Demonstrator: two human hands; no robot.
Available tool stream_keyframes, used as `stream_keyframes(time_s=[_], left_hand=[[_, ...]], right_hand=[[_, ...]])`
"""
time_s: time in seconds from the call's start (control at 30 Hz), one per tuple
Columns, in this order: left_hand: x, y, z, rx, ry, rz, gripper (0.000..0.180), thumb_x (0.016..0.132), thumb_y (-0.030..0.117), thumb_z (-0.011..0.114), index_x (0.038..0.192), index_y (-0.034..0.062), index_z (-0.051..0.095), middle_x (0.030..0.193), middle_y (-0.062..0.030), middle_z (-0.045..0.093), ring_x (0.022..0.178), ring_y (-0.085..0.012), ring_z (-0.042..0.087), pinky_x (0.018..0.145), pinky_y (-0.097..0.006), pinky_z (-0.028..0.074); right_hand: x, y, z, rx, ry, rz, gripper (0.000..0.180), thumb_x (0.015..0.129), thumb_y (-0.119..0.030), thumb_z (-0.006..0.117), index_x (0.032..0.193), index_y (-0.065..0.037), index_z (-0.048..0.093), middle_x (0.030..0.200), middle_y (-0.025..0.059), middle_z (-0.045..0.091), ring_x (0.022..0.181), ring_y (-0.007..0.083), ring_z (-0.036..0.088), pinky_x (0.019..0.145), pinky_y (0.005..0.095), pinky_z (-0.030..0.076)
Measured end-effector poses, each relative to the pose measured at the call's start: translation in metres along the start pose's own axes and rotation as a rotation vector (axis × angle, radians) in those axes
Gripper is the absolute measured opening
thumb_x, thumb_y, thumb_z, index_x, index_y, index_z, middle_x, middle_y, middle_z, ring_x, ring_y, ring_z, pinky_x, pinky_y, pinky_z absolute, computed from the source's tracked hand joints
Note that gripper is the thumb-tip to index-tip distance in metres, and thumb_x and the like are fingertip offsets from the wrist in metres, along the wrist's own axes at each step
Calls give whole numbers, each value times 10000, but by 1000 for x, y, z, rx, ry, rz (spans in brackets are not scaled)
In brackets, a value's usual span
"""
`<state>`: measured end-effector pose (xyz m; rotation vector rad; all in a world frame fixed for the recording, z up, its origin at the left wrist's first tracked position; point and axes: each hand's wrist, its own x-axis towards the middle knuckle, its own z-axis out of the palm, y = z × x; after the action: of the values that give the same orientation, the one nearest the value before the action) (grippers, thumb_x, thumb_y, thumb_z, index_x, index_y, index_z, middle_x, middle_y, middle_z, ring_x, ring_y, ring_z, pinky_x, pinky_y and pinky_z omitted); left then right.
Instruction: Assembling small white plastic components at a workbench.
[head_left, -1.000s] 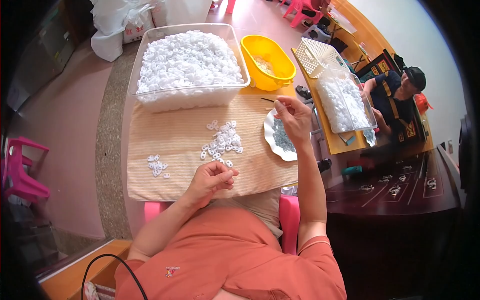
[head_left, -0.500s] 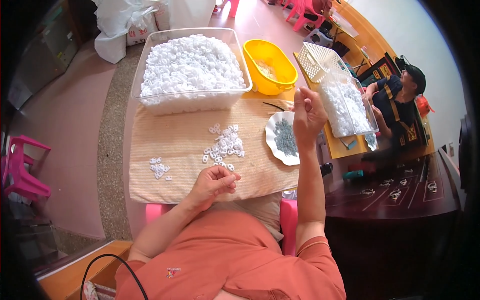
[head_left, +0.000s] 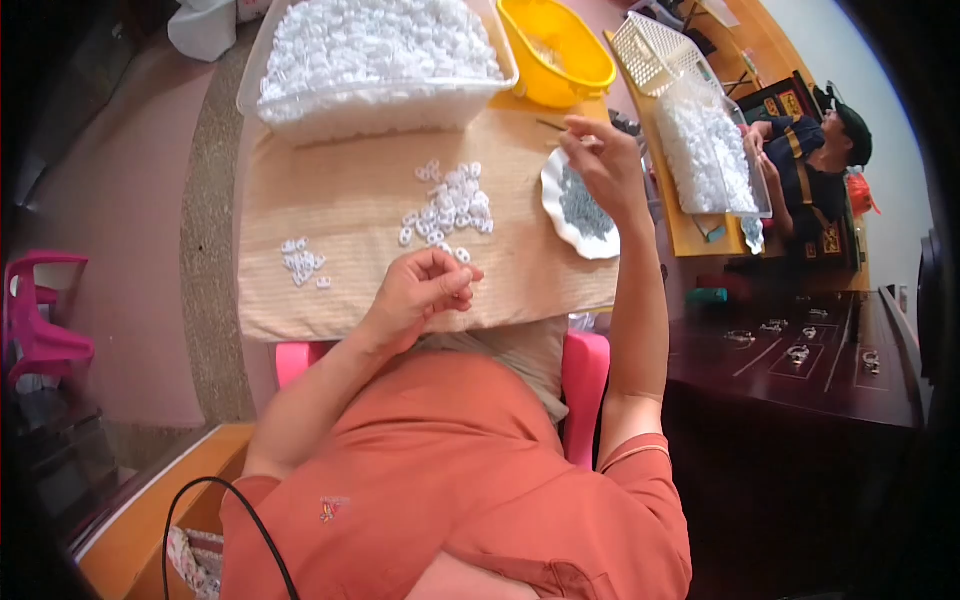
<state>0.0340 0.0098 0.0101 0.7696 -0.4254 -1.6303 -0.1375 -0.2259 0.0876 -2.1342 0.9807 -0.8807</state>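
The left hand (head_left: pixel 425 290) is curled near the front edge of the mat (head_left: pixel 350 240), fingertips pinched together on something small and white; what exactly it grips is too small to tell. The right hand (head_left: pixel 605 165) is raised over the scalloped white plate (head_left: pixel 555 195) at the mat's right edge, thumb and forefinger closed on a thin dark stick (head_left: pixel 550 126) that points left. The plate holds a heap of small grey pieces (head_left: pixel 580 210). Just beyond the left hand lies a loose pile of small white rings (head_left: pixel 450 205) around the middle of the woven, tan mat, and a smaller cluster of rings (head_left: pixel 302 262) sits toward its left edge. Along the far edge stands a clear plastic tub (head_left: pixel 375 105), rectangular and heaped with white pieces. Beside its right end is a round yellow bowl (head_left: pixel 560 55). Further right, off the mat, lies a clear bag of white pieces (head_left: pixel 705 150) and a pale latticed basket (head_left: pixel 655 50).
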Motion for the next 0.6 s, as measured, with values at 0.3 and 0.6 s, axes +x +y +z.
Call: stream_keyframes(time_s=[0.3,0.6], left_hand=[[-1,-3,4,17,19,-21,98,901,122,649,902,36,600,997,-102,658,772,-96,622,716,-253,548],[-1,-3,1,17,62,8,105,896,127,655,925,35,615,971,-82,673,774,-91,617,720,-255,542]], right_hand=[[-81,-5,26,-214,-289,-50,186,821,-64,681,991,11,671,815,115,647,625,182,575,608,287,467],[-111,-12,40,-367,-341,-43,141,795,-67,666,927,-19,684,834,136,644,753,302,638,686,371,491]])
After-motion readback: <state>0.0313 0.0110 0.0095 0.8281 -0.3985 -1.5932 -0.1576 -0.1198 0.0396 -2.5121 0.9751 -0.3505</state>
